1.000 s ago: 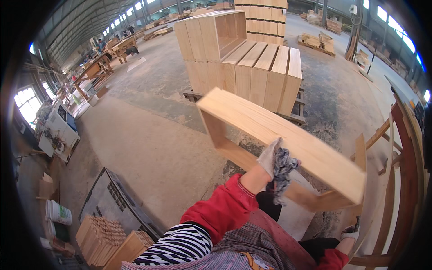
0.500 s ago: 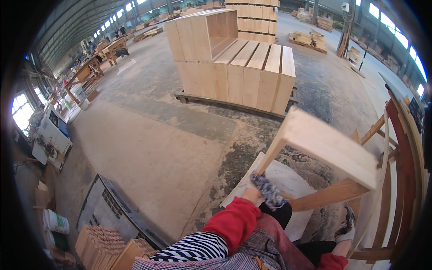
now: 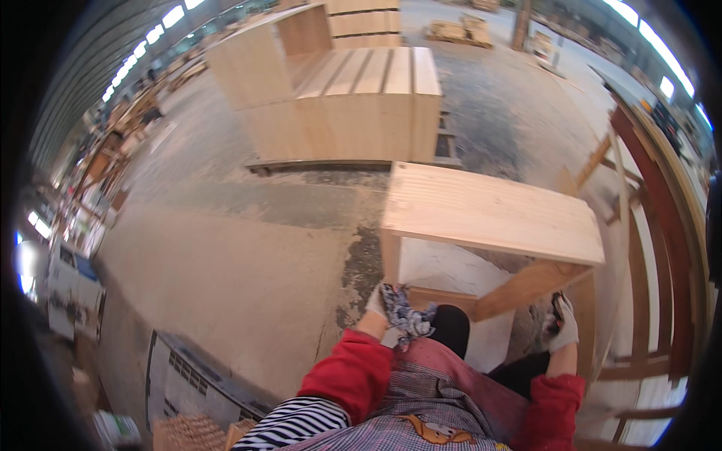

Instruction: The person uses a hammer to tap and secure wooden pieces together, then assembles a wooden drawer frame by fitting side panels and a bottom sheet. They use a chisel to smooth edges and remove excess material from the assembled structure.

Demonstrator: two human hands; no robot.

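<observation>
Gloved hands gripping a pale open wooden box frame [image 3: 489, 214], mid-frame.
Left hand [image 3: 385, 302] is clutching a patterned rag [image 3: 404, 316] against it; right hand [image 3: 560, 325] is grasping its lower-right edge.

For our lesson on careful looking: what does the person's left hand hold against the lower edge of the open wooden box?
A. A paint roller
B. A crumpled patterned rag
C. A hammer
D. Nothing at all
B: the gloved left hand grips a crumpled blue-and-white rag at the near lower corner of the pale wooden box.
</observation>
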